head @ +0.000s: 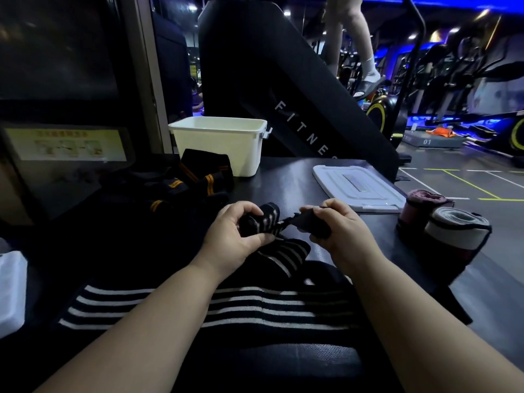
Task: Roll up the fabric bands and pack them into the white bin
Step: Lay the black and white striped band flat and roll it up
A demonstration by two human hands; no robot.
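A long black band with white stripes [215,307] trails across the dark table toward me. Its far end is wound into a small roll [265,221], which my left hand [234,232] grips. My right hand [337,225] pinches the band's black tab end just right of the roll. The white bin [218,146] stands open at the back of the table, beyond both hands. Black bands with orange stripes [195,177] lie heaped left of the bin. Two rolled bands, one pink [419,207] and one grey [456,231], stand at the table's right edge.
The bin's white lid [358,188] lies flat right of the bin. A white object [11,287] sits at the left edge. Behind the table rises a black stair machine [283,80] with a person's legs on it. Gym floor lies to the right.
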